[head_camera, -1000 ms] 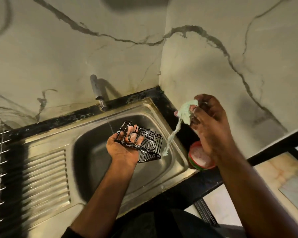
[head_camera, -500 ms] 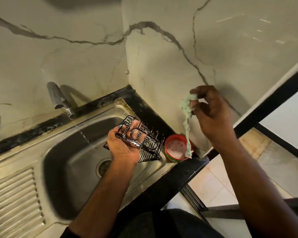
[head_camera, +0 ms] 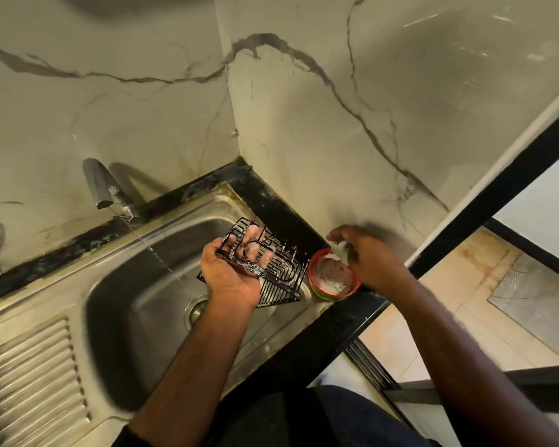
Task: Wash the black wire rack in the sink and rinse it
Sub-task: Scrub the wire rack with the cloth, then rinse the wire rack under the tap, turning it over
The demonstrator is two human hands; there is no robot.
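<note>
My right hand (head_camera: pixel 367 258) has dropped from mid-air to the red soap dish (head_camera: pixel 333 279) at centre right, fingers pinching the pale scrub cloth (head_camera: pixel 341 251) into the paste. My left hand (head_camera: pixel 231 272) still grips the black wire rack (head_camera: pixel 279 269) over the sink (head_camera: pixel 136 285), beside the faucet (head_camera: pixel 99 185) trickle. Judgement: scrubbing continues; rinsing not yet started.

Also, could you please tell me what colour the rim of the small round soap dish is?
Red, with a green band beneath, on the small round soap dish; the head view shows it.

Rack (head_camera: pixel 271 269) over sink (head_camera: pixel 126 304) — soap dish (head_camera: pixel 334 279) right, on counter (head_camera: pixel 346 321).
</note>
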